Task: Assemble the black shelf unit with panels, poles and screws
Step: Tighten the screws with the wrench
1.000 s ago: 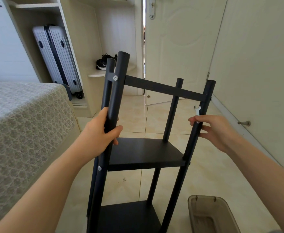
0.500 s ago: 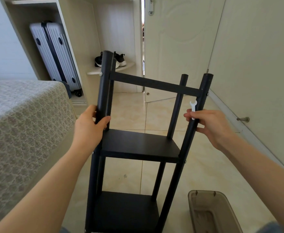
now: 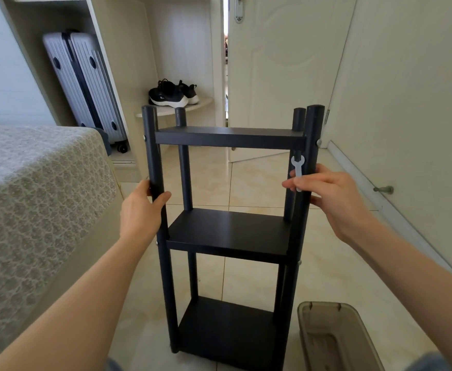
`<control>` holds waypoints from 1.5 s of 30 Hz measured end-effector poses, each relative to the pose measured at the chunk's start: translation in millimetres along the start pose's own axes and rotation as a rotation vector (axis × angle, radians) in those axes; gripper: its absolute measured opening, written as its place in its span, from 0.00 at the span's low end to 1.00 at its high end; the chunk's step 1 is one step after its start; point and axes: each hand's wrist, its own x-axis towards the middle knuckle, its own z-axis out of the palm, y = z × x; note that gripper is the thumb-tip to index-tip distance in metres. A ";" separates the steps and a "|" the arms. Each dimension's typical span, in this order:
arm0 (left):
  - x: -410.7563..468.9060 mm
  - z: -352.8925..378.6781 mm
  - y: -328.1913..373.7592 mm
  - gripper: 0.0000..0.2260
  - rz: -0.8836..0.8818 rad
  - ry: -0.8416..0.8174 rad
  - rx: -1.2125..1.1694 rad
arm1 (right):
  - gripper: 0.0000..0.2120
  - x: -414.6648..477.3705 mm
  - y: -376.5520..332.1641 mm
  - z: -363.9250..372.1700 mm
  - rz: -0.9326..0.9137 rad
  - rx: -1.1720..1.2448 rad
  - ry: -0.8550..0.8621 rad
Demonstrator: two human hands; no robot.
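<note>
A pale tiled floor (image 3: 249, 183) runs between a bed (image 3: 32, 188) with a patterned grey cover on the left and a cream wall on the right, with a white door (image 3: 278, 76) ajar at the back, a grey suitcase (image 3: 85, 81) in an open wardrobe bay and black trainers (image 3: 172, 95) on a low corner ledge. The black shelf unit (image 3: 230, 234) stands upright on the tiles in the middle of the view, its top panel (image 3: 230, 137), middle panel and bottom panel (image 3: 224, 330) all seated between four poles, with silver screws (image 3: 319, 142) showing at the joints. The left hand (image 3: 141, 210) grips the front left pole (image 3: 152, 156) between the top and middle panels, fingers curled behind it and the thumb wrapped across its front. The right hand (image 3: 334, 199) holds the front right pole (image 3: 310, 129) at about the same height, fingers bent round it and pinning a small white wrench (image 3: 297, 167) that sticks up above the knuckles, open end uppermost. A brownish translucent tub (image 3: 334, 336) sits on the floor just beside the unit's right foot, and a metal door stop (image 3: 383, 189) juts from the right wall
</note>
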 end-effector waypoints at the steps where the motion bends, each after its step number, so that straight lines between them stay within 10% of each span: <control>1: 0.5 0.4 -0.7 0.18 -0.001 0.004 0.003 | 0.13 -1.1 -2.0 0.0 -0.016 0.003 -0.009; 12: 7.5 -0.2 -6.3 0.18 -0.121 -0.054 0.032 | 0.10 -13.3 -24.6 11.1 -0.164 0.038 -0.153; 19: 8.8 -2.0 -19.5 0.41 -0.061 -0.168 0.195 | 0.08 -12.5 -28.7 17.6 -0.168 0.018 -0.240; 35: 1.6 -19.9 -21.9 0.38 0.094 -0.320 0.462 | 0.08 2.1 -28.3 34.2 -0.111 0.060 -0.098; 45: -61.0 3.7 71.6 0.18 0.150 -0.623 -0.353 | 0.08 12.2 -36.0 48.9 -0.122 0.040 -0.228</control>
